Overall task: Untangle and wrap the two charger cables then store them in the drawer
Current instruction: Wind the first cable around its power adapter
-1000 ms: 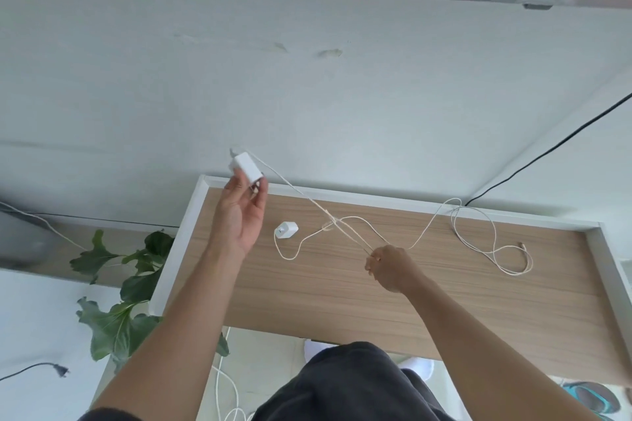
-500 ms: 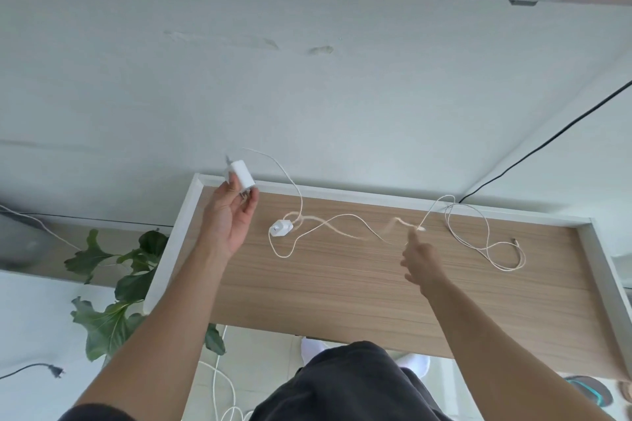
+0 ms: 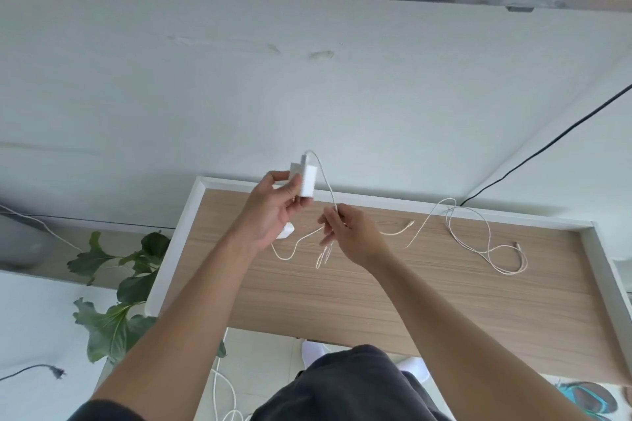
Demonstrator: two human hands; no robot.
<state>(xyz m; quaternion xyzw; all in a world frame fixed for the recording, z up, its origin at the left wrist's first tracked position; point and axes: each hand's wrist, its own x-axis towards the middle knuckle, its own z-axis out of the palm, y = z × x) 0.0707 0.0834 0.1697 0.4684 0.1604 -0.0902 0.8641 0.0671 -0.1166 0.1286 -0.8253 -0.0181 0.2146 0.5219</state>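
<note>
Your left hand (image 3: 273, 212) grips the white charger (image 3: 305, 180); your right hand (image 3: 352, 232) pinches its cable (image 3: 326, 181) above the tabletop (image 3: 376, 290), near a second cable (image 3: 478, 236)

Two charger bricks (image 3: 306, 181) (image 3: 286, 233); two charger cables (image 3: 326, 185) (image 3: 478, 240); two hands (image 3: 273, 212) (image 3: 354, 232); one plant (image 3: 113, 318).
</note>
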